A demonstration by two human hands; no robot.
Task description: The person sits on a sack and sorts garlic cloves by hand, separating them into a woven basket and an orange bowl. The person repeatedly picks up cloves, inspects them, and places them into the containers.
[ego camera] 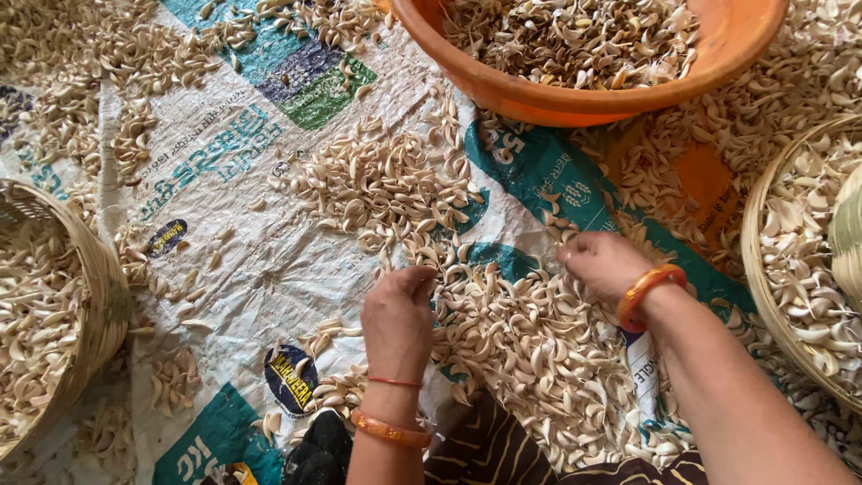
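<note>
While both hands work over the heap of garlic cloves (pixel 530 350), I see the cloves lying directly beneath and between them, on the printed woven plastic sheet (pixel 242 260) that covers the floor. My left hand (pixel 398 310) points its fingers away from me, curled narrow and pinched at the tips on what looks like a single clove, though I cannot tell for sure. My right hand (pixel 603 263) sits farther out and to the right, fingers bunched at the heap's far edge; whether it holds one is hidden. Neither is clearly nearer: the heap touches both. The cloves are pale cream, curved, papery-skinned, lying every way with no common axis. An orange plastic tub (pixel 575 101) stands beyond, woven baskets (pixel 85 305) at either side.
</note>
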